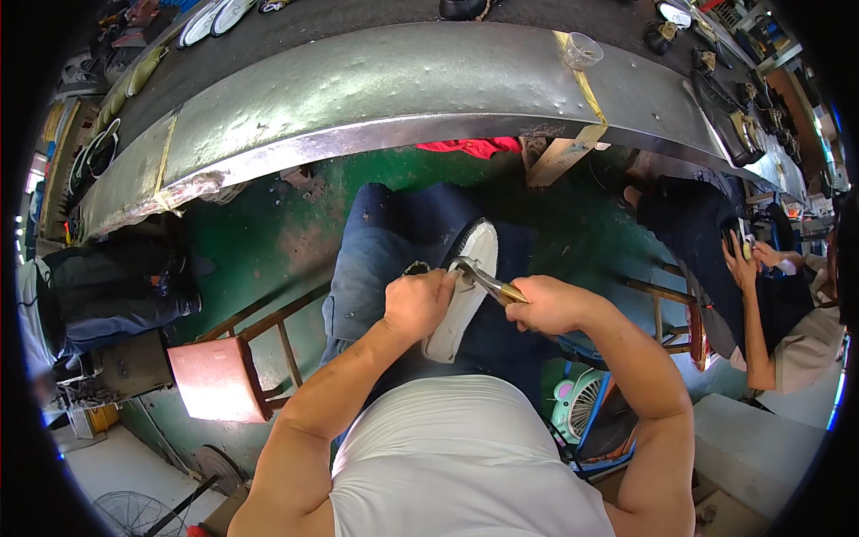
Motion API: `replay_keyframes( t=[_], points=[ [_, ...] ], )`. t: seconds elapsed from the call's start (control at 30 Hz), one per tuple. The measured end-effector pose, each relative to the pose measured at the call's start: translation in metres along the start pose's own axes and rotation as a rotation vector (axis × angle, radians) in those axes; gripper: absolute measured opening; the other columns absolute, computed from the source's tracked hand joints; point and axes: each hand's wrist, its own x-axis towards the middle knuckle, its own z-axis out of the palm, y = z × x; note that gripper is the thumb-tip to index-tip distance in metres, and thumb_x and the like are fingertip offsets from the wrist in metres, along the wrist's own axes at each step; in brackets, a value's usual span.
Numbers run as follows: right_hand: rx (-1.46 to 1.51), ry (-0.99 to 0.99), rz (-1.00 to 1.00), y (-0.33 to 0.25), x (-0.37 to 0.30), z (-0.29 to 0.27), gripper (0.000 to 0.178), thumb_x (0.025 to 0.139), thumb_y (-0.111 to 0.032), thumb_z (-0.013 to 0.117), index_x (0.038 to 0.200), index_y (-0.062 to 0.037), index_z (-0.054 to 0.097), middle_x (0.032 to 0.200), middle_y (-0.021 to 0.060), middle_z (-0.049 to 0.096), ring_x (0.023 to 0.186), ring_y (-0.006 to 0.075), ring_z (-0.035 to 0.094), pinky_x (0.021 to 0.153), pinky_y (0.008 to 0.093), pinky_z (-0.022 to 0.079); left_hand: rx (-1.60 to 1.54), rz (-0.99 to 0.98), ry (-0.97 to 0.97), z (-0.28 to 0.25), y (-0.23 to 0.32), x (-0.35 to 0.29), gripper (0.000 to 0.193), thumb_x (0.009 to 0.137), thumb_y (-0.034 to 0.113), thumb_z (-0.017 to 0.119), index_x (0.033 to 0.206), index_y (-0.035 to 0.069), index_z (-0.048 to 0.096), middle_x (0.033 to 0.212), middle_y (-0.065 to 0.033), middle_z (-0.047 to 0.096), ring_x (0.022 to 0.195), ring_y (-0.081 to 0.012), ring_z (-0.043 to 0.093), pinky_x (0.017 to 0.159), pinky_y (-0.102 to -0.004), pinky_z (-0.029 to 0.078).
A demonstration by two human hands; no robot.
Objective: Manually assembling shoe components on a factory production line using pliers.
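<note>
A shoe (467, 286) with a pale sole facing up lies across my lap, its dark upper edge showing at the toe. My left hand (417, 302) is closed around the shoe's middle and holds it steady. My right hand (548, 304) grips the brass-coloured handles of a pair of metal pincers (483, 279). The pincers' jaws bite on the edge of the shoe beside my left thumb. My knees in blue jeans (380, 259) are under the shoe.
A long grey metal-covered workbench (376, 85) curves across the top, with a clear plastic cup (580, 49) and shoe parts (215, 16) on it. A red wooden stool (219, 376) stands at left. A person (761, 286) sits at right; a small fan (577, 403) is below.
</note>
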Motion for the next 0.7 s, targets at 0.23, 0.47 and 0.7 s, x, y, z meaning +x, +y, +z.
replay_keyframes(
  t=[0.23, 0.47, 0.7],
  points=[
    [-0.405, 0.341, -0.250, 0.016, 0.030, 0.034, 0.029, 0.095, -0.025, 0.059, 0.096, 0.0035, 0.059, 0.089, 0.0277, 0.066, 0.088, 0.0467, 0.064, 0.077, 0.0514, 0.050, -1.500, -0.569, -0.253, 0.047, -0.054, 0.015, 0.062, 0.104, 0.044, 0.050, 0.152, 0.007, 0.037, 0.145, -0.0088, 0.049, 0.129, -0.0209, 0.050, 0.108, -0.0376, 0.043],
    [0.404, 0.519, -0.202, 0.061, 0.071, 0.117, 0.023, 0.094, -0.019, 0.062, 0.105, 0.0015, 0.065, 0.079, 0.0098, 0.067, 0.071, 0.0166, 0.064, 0.063, 0.0330, 0.050, -1.351, -0.543, -0.323, 0.037, -0.045, 0.028, 0.071, 0.094, 0.042, 0.070, 0.150, 0.010, 0.040, 0.132, -0.0058, 0.059, 0.124, -0.0182, 0.053, 0.105, -0.0391, 0.045],
    [1.040, -0.186, -0.120, 0.089, 0.031, 0.047, 0.032, 0.101, -0.020, 0.058, 0.121, 0.0043, 0.057, 0.100, 0.0109, 0.066, 0.076, 0.0150, 0.065, 0.048, 0.0214, 0.046, -1.226, -0.582, -0.340, 0.039, -0.030, 0.034, 0.059, 0.091, 0.026, 0.071, 0.142, 0.006, 0.049, 0.124, -0.0098, 0.065, 0.109, -0.0202, 0.063, 0.096, -0.0359, 0.050]
  ],
)
